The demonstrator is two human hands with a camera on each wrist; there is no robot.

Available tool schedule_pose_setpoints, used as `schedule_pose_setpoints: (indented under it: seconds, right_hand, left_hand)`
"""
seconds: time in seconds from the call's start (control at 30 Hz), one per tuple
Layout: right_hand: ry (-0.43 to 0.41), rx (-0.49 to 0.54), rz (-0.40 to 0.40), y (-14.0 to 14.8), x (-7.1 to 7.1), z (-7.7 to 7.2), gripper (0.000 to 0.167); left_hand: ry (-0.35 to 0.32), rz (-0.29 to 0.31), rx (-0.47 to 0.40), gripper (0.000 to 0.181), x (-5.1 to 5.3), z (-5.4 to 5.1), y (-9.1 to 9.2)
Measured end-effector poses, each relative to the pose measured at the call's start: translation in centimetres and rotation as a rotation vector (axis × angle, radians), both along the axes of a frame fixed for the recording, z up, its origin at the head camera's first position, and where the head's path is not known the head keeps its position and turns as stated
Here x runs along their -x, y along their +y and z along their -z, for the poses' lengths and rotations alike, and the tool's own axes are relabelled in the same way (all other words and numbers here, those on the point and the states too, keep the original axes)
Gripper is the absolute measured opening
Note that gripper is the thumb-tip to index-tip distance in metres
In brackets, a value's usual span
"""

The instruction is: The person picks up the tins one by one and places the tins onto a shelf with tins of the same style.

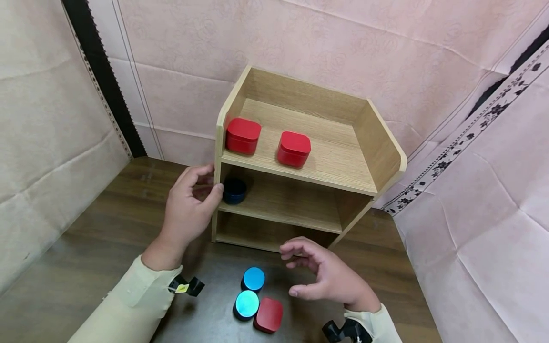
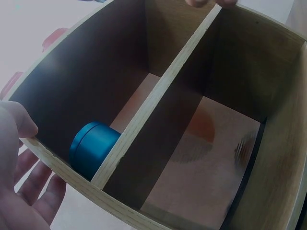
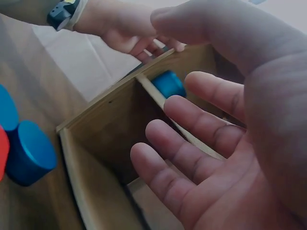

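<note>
Shelf: One wooden shelf (image 1: 326, 155) with three levels stands on a dark wood-grain table (image 1: 214, 269), in front of pale pink cloth (image 1: 300, 38).
Left hand: The person's left hand (image 1: 188, 205) grips the shelf's left side panel, thumb at the front edge and fingers along the outer face.
Right hand: The right hand (image 1: 323, 274) is held wide, fingers spread and curved, palm bare, in front of the shelf's lower right; it has hold of nothing.
Top level: Two red boxes, one (image 1: 243, 136) by the left wall and the other (image 1: 294, 148) to its right, well apart from each other, both near the front.
Middle level: One blue tin (image 1: 234, 191), upright at the left end, just inside the panel the left hand grips.
Table: Two more blue tins, the farther (image 1: 253, 279) and the nearer (image 1: 246, 305), stand close together between the hands, with a third red box (image 1: 269, 315) just right of the nearer tin.
Count: Three red boxes and three blue tins in all.
Wrists: Two black devices, one (image 1: 196, 287) at the left cuff and one (image 1: 347, 331) at the right.
</note>
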State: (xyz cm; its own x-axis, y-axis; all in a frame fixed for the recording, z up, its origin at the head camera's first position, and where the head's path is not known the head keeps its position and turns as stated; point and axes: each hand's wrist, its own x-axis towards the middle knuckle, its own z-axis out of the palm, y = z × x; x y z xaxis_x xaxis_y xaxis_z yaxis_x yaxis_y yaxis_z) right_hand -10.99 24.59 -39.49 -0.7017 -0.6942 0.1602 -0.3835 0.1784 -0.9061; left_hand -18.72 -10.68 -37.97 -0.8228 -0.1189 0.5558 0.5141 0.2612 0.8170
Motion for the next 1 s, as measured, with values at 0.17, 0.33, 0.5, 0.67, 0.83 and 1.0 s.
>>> schedule_pose_setpoints:
  seconds: [0.17, 0.33, 0.5, 0.67, 0.83, 1.0]
  right_hand:
    - [-0.028, -0.024, 0.0, 0.1, 0.1, 1.2, 0.074]
    - [-0.034, -0.034, -0.009, 0.2, 0.1, 2.6, 0.075]
    - [-0.05, -0.039, -0.022, 0.2, -0.1, 3.8, 0.073]
    - [-0.105, -0.026, -0.033, 0.1, -0.2, 5.0, 0.071]
    - [-0.199, -0.042, -0.023, -0.1, -0.5, 6.0, 0.071]
    - [-0.24, -0.033, -0.036, 0.0, -0.6, 7.3, 0.071]
  left_hand:
    - [0.003, -0.005, -0.003, 0.04, 0.0, 0.0, 0.0]
    - [0.003, 0.001, -0.006, 0.04, 0.0, 0.0, 0.0]
    - [-0.001, 0.001, 0.004, 0.04, 0.0, 0.1, 0.0]
    - [0.0, 0.0, 0.01, 0.04, 0.0, 0.0, 0.0]
    - [0.002, 0.001, 0.008, 0.041, 0.0, 0.0, 0.0]
    - [-0.001, 0.002, 0.004, 0.04, 0.0, 0.0, 0.0]
